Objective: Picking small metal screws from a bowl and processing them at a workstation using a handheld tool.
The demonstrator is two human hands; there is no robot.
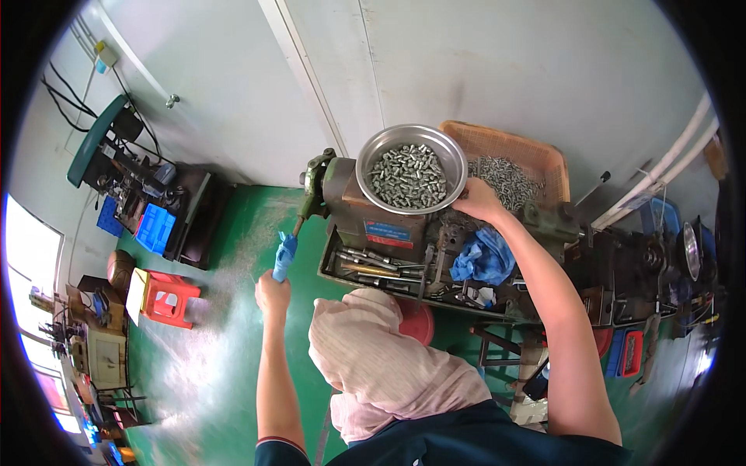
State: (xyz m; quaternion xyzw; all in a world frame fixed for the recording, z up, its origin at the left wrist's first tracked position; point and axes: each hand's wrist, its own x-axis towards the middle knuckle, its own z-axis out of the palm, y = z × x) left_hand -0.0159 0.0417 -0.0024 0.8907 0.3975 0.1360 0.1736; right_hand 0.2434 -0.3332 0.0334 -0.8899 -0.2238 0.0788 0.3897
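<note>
My left hand [272, 293] grips the blue-wrapped end of a lever handle [284, 255] that runs up to the left side of a small brown machine [373, 221]. A round steel bowl [411, 168] full of small grey metal pieces rests on top of that machine. My right hand [479, 200] sits at the bowl's right rim, fingers closed near the rim; whether it holds anything is hidden. Behind it an orange plastic basket [536, 151] holds more grey metal pieces.
A tray [373, 272] of tools lies under the machine beside a blue rag [483, 258]. A pink cloth [373, 349] covers my lap. A red stool [172, 299] stands on the green floor at left, near a bench with blue bins [155, 227]. More machinery stands at right.
</note>
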